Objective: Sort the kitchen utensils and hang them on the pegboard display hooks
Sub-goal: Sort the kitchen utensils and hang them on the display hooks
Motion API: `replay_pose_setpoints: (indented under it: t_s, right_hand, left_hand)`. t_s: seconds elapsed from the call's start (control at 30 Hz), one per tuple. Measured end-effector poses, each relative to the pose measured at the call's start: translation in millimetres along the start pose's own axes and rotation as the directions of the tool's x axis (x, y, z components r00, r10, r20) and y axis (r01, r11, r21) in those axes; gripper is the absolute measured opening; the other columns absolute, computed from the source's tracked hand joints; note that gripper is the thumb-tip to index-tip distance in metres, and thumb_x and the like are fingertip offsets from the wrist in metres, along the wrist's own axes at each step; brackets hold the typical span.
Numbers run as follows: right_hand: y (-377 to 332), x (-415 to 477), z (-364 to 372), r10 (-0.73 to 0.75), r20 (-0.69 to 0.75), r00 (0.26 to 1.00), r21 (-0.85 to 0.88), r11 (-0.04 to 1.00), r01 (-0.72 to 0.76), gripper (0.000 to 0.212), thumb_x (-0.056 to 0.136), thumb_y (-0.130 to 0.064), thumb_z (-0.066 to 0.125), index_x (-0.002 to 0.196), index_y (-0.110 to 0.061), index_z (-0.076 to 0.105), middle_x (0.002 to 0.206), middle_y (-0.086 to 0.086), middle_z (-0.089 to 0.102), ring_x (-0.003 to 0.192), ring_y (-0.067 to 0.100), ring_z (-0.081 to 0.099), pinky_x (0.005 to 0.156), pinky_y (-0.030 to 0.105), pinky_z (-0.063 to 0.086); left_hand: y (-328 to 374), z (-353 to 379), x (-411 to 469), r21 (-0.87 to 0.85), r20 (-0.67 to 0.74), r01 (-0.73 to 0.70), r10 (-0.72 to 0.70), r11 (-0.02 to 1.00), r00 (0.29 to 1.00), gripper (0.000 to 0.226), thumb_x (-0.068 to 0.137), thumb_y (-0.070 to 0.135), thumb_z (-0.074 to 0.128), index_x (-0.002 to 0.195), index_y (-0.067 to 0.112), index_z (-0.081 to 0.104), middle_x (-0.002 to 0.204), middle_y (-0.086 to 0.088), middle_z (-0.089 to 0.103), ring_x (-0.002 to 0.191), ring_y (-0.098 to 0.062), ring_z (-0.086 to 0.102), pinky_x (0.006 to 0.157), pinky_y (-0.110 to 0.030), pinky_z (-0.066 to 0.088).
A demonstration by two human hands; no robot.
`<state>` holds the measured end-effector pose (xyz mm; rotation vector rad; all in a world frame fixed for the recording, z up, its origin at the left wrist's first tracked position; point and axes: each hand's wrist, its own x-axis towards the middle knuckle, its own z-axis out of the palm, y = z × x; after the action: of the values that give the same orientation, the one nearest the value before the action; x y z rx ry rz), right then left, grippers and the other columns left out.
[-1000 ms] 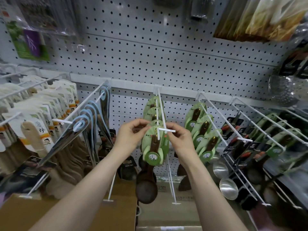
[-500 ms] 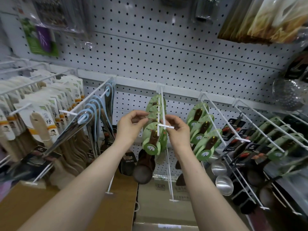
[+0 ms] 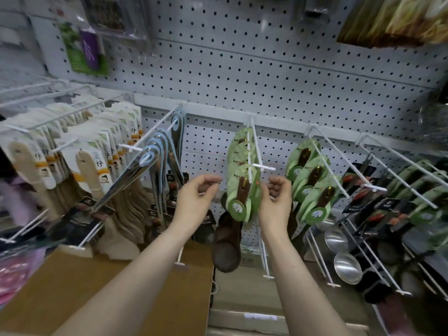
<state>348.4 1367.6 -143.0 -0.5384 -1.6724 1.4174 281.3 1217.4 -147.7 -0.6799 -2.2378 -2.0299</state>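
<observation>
A dark wooden spoon on a green card [image 3: 243, 198] hangs at the front of a white pegboard hook [image 3: 257, 155], with more green cards stacked behind it. My left hand [image 3: 196, 198] hovers just left of the card, fingers loosely curled and holding nothing. My right hand [image 3: 276, 201] hovers just right of the card, also loosely curled with nothing in it. Neither hand touches the card. The spoon's bowl [image 3: 226, 248] dangles below, between my wrists.
Pale wooden spatulas [image 3: 89, 170] fill the left hooks. Blue-ringed utensils [image 3: 155, 154] hang beside them. More green-carded spoons [image 3: 312, 180], steel ladles [image 3: 346, 267] and black-carded tools [image 3: 378, 214] hang to the right. A cardboard box [image 3: 121, 282] sits below at the left.
Both hands have let go of the green card and drawn slightly down and away from the hook. The spoon now hangs freely on it.
</observation>
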Motion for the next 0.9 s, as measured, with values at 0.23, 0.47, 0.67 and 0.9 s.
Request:
replay_pose_setpoints:
  t_s: [0.23, 0.47, 0.67, 0.9]
  right_hand:
    - [-4, -55, 12, 0.019, -0.268, 0.963, -0.040, 0.999, -0.031, 0.007, 0.099, -0.015, 0.052, 0.105, -0.012, 0.050, 0.093, -0.004, 0.053, 0.080, 0.006, 0.051, 0.073, 0.016, 0.042]
    - [-12, -121, 46, 0.046, -0.221, 0.974, -0.064, 0.996, -0.062, 0.012, 0.097, -0.009, 0.055, 0.094, -0.021, 0.053, 0.089, -0.002, 0.056, 0.080, 0.010, 0.053, 0.067, 0.011, 0.041]
    - [-19, -152, 92, 0.103, -0.010, 0.995, -0.081, 0.991, -0.104, 0.015, 0.095, -0.011, 0.060, 0.093, -0.026, 0.063, 0.092, -0.004, 0.067, 0.084, 0.010, 0.061, 0.076, 0.024, 0.049]
    - [-39, -156, 135, 0.116, 0.197, 0.973, -0.093, 0.991, -0.099, 0.015, 0.095, -0.017, 0.062, 0.107, -0.022, 0.070, 0.101, -0.004, 0.071, 0.095, 0.006, 0.066, 0.086, 0.027, 0.055]
  left_hand:
    - [-3, -52, -31, 0.039, 0.136, -0.067, 0.062, 0.997, 0.989, 0.016, 0.091, 0.012, 0.062, 0.099, 0.023, 0.070, 0.103, 0.014, 0.069, 0.090, -0.003, 0.065, 0.083, -0.026, 0.055]
    - [-18, -120, -57, 0.029, 0.154, -0.089, 0.083, 0.996, 0.985, 0.020, 0.092, 0.013, 0.061, 0.097, 0.031, 0.069, 0.099, 0.020, 0.067, 0.092, 0.004, 0.062, 0.080, -0.016, 0.051]
    - [-37, -170, -60, 0.080, 0.034, -0.058, 0.055, 0.995, 0.998, 0.021, 0.091, 0.013, 0.061, 0.102, 0.030, 0.067, 0.102, 0.017, 0.066, 0.095, 0.004, 0.060, 0.085, -0.023, 0.052]
    - [-43, -206, -43, 0.152, -0.091, -0.101, 0.116, 0.983, 0.989, 0.033, 0.093, 0.009, 0.059, 0.120, 0.029, 0.060, 0.115, 0.008, 0.056, 0.098, 0.003, 0.057, 0.091, -0.018, 0.047]
